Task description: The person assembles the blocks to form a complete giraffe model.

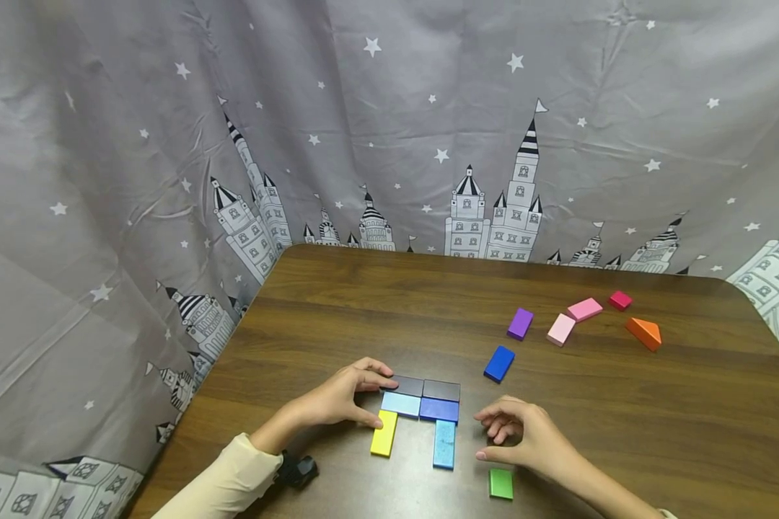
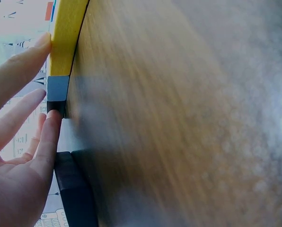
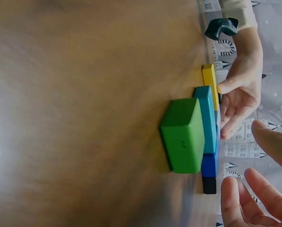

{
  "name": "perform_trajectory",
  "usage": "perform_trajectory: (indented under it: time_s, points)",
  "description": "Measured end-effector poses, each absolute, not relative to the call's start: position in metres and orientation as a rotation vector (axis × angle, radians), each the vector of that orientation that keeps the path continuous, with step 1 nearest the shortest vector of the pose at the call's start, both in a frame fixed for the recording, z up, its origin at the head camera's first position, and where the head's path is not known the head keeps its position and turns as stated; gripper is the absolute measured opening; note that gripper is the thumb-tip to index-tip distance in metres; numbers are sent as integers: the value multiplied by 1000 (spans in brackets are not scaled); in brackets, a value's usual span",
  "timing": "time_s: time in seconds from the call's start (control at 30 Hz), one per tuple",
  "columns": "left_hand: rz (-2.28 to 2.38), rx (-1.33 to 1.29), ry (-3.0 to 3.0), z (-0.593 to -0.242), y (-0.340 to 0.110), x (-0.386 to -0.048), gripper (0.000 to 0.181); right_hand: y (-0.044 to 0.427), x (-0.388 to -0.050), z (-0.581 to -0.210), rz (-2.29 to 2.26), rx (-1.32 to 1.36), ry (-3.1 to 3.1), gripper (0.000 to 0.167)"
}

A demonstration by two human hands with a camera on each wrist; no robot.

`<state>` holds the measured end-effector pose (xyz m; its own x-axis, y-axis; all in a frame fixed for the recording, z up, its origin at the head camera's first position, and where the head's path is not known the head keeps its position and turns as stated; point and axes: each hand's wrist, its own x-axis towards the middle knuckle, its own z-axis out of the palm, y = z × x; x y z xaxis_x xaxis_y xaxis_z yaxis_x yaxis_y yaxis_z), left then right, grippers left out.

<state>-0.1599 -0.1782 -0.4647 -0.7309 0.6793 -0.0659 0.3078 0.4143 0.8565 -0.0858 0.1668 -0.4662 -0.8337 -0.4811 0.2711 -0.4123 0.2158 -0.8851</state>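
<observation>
A small flat arrangement of blocks lies on the table. Two black blocks (image 1: 441, 391) form its top row, above a pale blue block (image 1: 400, 404) and a dark blue block (image 1: 438, 410). Below them stand a yellow block (image 1: 384, 433) on the left and a sky-blue block (image 1: 444, 445) on the right. My left hand (image 1: 344, 393) spans the left side, its thumb at the yellow block and its fingertips at the left black block. My right hand (image 1: 526, 436), fingers loosely bent and holding nothing, hovers right of the arrangement, near a green block (image 3: 186, 137).
Farther back on the wooden table (image 1: 363, 303) lie a blue block (image 1: 499, 364), a purple block (image 1: 521, 324), two pink blocks (image 1: 561, 329), a red block (image 1: 619, 300) and an orange triangular block (image 1: 645, 333). A grey printed curtain (image 1: 389, 130) hangs behind.
</observation>
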Motion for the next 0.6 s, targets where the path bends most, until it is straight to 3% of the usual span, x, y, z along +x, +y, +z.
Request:
perform_trajectory:
  time_s: [0.6]
  points:
    - [1255, 865, 2270, -466, -179, -161, 60, 197, -48, -490, -1577, -992, 2504, 39]
